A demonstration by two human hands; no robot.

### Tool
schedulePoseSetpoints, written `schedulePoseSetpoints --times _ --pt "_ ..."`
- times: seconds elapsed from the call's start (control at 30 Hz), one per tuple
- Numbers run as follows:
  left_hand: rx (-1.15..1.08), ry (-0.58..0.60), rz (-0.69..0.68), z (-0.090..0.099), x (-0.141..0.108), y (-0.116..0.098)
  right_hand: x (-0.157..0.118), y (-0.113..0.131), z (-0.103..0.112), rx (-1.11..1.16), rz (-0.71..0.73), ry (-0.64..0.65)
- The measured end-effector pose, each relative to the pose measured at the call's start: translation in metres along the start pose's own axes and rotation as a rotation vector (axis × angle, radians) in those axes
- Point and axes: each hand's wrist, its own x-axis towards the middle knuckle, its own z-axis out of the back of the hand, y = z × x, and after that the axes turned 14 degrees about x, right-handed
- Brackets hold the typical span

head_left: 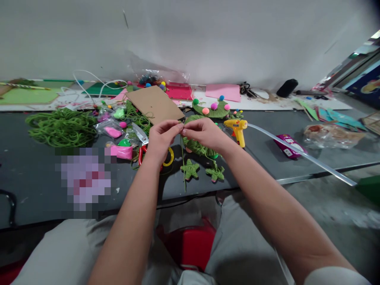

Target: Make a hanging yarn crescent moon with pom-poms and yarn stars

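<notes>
Left hand (164,136) and right hand (202,132): fingers pinched together on green yarn (183,158), held above the desk (118,198). Below hang-end: two yarn stars (190,169). Left: scissors (169,157), partly hidden by the wrist. Right: yellow glue gun (237,130), near the forearm.

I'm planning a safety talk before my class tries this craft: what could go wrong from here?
The yellow glue gun lies near the right forearm; if it is hot, a reach that way might burn. The pictures don't show whether it is.

The green strand hanging below the left hand and right hand could snag on the left green star.
</notes>
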Motion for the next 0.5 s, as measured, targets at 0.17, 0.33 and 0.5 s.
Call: schedulePoseSetpoints --times 0.17,0.33,0.5 --pt "-0.007 0.019 0.017 0.0004 0.0000 -0.0015 -0.0016 -0.0012 -0.0030 0.058 -0.040 -0.039" --pt "-0.045 0.054 0.022 -0.0009 -0.0002 -0.0011 -0.0033 -0.0028 -0.0064 0.068 -0.058 -0.034" --pt "-0.051 0.069 0.015 -0.0007 -0.0002 -0.0010 -0.0041 -0.0026 -0.0077 -0.058 -0.002 -0.025"
